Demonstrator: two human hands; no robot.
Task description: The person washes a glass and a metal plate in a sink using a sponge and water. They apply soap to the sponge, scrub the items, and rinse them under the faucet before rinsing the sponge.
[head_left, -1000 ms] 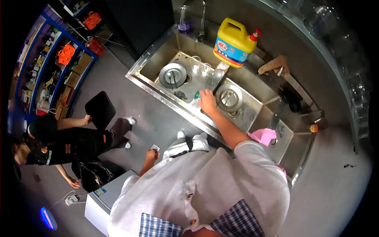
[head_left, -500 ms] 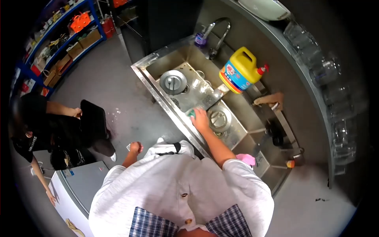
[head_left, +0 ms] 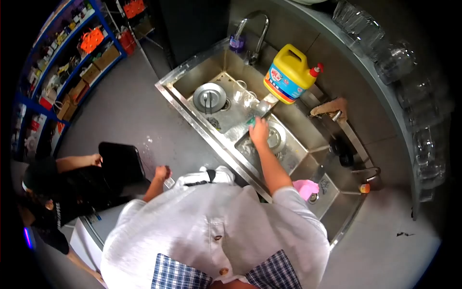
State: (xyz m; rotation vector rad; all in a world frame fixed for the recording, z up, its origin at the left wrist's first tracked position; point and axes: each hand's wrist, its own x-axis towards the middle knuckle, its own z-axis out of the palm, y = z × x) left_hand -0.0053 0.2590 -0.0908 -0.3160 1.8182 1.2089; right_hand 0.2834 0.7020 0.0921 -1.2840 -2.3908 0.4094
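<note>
My right hand (head_left: pixel 260 130) presses a green scouring pad (head_left: pixel 251 121) on the wet metal divider (head_left: pixel 239 130) between two sink basins. Its fingers are closed over the pad and hide part of it. Just beside that hand, a round metal plate (head_left: pixel 280 139) lies in the middle basin, partly covered by my arm. Another metal plate (head_left: pixel 220 98) with cutlery (head_left: pixel 207 101) on it sits in the far left basin, near some clear glasses (head_left: pixel 245 96). My left hand (head_left: pixel 163 172) hangs outside the sink, fingers curled, with nothing visible in it.
A yellow detergent jug (head_left: pixel 288 72) stands behind the divider, near the faucet (head_left: pixel 262 36) and a purple bottle (head_left: pixel 237 43). A pink item (head_left: pixel 305 189) is in the near basin. Glassware (head_left: pixel 399 62) lines the right shelf. A person (head_left: pixel 72 192) holds a black tray (head_left: pixel 120 164) at left.
My right hand and the green pad have moved along the divider, away from the sink's front edge. The view has shifted, and the other person's black tray appears nearer to me.
</note>
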